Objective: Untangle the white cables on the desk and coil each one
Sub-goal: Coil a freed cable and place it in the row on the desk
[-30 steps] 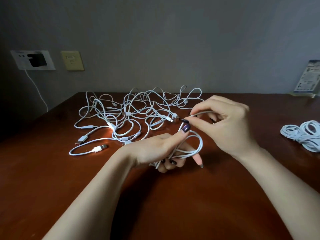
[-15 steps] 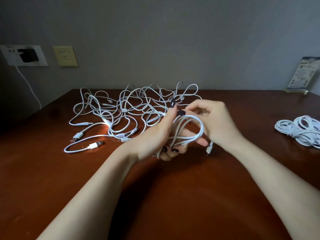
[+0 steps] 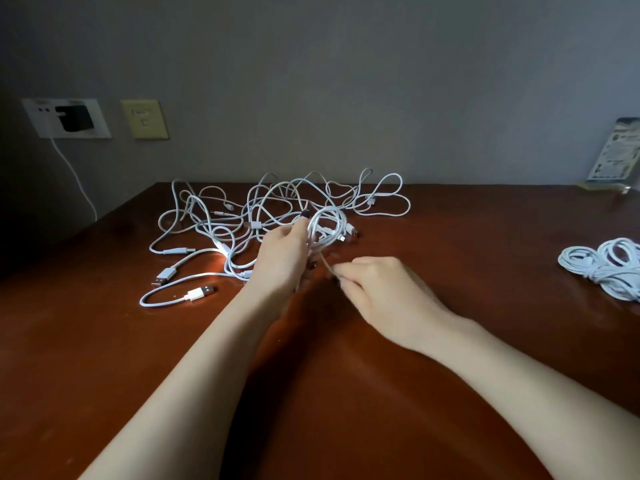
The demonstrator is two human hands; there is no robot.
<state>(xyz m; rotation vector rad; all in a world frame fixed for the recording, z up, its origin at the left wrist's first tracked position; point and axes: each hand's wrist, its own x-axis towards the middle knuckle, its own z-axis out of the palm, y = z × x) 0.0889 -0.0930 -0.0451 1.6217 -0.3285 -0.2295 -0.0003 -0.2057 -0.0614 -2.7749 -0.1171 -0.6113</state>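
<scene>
Clutching coil (image 3: 325,233), left hand (image 3: 282,258) upright.

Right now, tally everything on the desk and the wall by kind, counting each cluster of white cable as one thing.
Tangled cable pile: 1
Coil held by the left hand: 1
Finished coil heap: 1
Wall plates, white and beige: 2
Black charger: 1
Leaflet stand: 1
Total: 7

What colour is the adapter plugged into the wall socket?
Black; the adapter shows clearly in the head view.
</scene>
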